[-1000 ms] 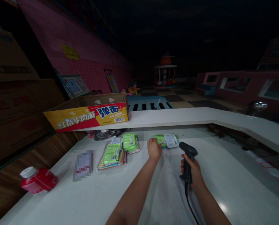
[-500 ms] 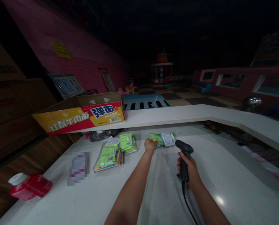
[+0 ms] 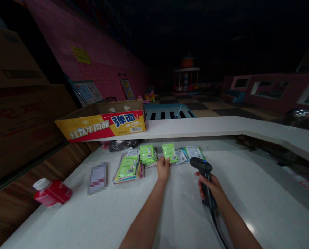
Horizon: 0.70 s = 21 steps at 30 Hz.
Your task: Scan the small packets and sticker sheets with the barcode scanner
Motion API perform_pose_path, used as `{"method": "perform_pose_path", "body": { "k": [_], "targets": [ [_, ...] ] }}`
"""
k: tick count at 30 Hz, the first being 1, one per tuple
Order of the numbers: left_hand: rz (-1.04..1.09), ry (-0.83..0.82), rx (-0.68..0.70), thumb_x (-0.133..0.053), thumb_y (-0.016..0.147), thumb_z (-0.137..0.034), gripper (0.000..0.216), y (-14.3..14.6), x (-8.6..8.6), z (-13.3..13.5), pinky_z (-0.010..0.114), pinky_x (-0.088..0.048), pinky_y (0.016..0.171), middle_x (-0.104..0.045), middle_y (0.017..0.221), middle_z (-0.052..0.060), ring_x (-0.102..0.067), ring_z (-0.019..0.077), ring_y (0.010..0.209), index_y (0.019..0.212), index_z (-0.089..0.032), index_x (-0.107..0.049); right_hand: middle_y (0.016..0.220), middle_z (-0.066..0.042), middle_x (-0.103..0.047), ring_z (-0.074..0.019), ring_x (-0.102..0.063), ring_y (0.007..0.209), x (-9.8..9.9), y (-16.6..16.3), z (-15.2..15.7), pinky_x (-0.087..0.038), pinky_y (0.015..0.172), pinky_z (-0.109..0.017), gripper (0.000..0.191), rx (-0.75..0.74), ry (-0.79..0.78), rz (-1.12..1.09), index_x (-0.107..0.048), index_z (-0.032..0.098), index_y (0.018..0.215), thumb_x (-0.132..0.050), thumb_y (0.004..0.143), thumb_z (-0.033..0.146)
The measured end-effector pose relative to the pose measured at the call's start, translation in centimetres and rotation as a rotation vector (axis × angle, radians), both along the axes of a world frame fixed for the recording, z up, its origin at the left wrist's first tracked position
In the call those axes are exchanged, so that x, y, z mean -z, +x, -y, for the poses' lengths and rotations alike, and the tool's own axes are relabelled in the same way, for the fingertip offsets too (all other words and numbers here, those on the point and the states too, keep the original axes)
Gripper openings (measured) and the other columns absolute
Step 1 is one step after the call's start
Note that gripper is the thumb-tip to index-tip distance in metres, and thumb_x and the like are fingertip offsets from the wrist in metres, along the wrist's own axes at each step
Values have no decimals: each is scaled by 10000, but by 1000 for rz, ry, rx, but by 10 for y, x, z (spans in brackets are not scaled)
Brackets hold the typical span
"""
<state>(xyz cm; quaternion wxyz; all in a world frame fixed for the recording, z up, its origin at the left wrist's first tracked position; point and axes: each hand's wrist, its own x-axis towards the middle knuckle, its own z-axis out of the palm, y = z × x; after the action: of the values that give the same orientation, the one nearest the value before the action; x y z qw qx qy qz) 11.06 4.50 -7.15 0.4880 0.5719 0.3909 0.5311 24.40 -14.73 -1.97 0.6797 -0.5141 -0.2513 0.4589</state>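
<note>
My left hand [image 3: 163,168] pinches the lower edge of a bright green packet [image 3: 169,152], its printed label facing me. My right hand [image 3: 213,186] is wrapped round the handle of a black barcode scanner [image 3: 203,166], whose head points toward the packets and whose cable runs down toward me. Beside the held packet, to its right, lie a whitish packet [image 3: 181,156] and another with a green edge [image 3: 194,152]. Left of my left hand are a small pile of green packets [image 3: 147,154] and a larger stack topped with a green one [image 3: 128,167].
On the white counter [image 3: 97,221], a red bottle with a white cap [image 3: 53,192] lies at the left, near a blurred-out item [image 3: 97,177]. A raised white ledge [image 3: 196,126] runs along the back, carrying an open cardboard noodle box [image 3: 105,126].
My left hand has lifted a green packet away from the others and shifted it left, toward the piles. The scanner in my right hand has tilted. The view has turned slightly left.
</note>
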Motion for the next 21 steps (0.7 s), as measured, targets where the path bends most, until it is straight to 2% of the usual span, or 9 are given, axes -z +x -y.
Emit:
{"method": "perform_pose_path", "body": {
  "k": [7, 13, 17, 21],
  "targets": [
    [8, -2, -4, -613, 768, -504, 355, 3, -9, 8, 219, -407, 512, -540, 570, -16, -490, 107, 516, 665, -171, -547, 522, 58, -563, -90, -475, 326, 1, -10, 5, -388, 310, -189, 466, -138, -19, 71, -584, 198, 887, -798, 653, 539],
    [-58, 9, -51, -607, 775, -419, 316, 2, -10, 9, 208, -412, 513, -497, 549, -25, -473, 101, 524, 597, -177, -511, 520, 65, -559, -96, -477, 311, -2, -6, 6, -381, 300, -196, 456, -141, 6, 69, -565, 201, 880, -798, 669, 532],
    [-8, 6, 10, -614, 772, -454, 306, 3, -9, 9, 225, -406, 511, -531, 565, -18, -487, 114, 513, 668, -174, -546, 513, 62, -557, -94, -473, 315, -1, -5, 5, -371, 301, -191, 454, -150, 18, 55, -565, 200, 875, -797, 670, 532],
    [-13, 0, 13, -611, 768, -484, 329, 3, -10, 9, 226, -399, 521, -525, 563, -19, -475, 114, 514, 667, -177, -549, 520, 52, -572, -105, -492, 324, 2, -3, 3, -385, 306, -199, 461, -133, 12, 46, -581, 197, 907, -784, 680, 543]
  ]
}}
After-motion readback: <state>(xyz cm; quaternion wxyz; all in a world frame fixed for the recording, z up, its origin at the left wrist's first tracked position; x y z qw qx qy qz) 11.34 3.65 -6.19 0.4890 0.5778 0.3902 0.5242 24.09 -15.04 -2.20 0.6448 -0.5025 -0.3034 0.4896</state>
